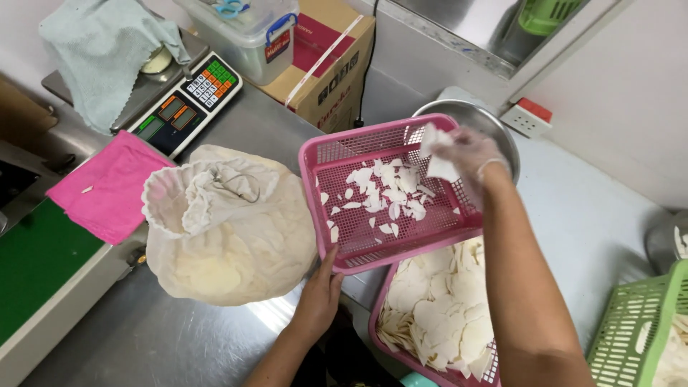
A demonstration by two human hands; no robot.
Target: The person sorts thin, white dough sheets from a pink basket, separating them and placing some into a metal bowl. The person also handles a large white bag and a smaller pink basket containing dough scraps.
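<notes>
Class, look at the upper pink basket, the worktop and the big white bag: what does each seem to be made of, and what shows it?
Upper pink basket: looks like moulded plastic, matte, with a grid of small holes. Worktop: probably stainless steel, grey, with a dull sheen and soft reflections. White bag: seems thin woven cloth, soft, wrinkled and gathered at its open mouth.

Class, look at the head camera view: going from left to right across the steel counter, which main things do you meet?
Pink cloth → cloth sack → left hand gripping the upper pink basket → gloved right hand holding white slices → green basket.
</notes>
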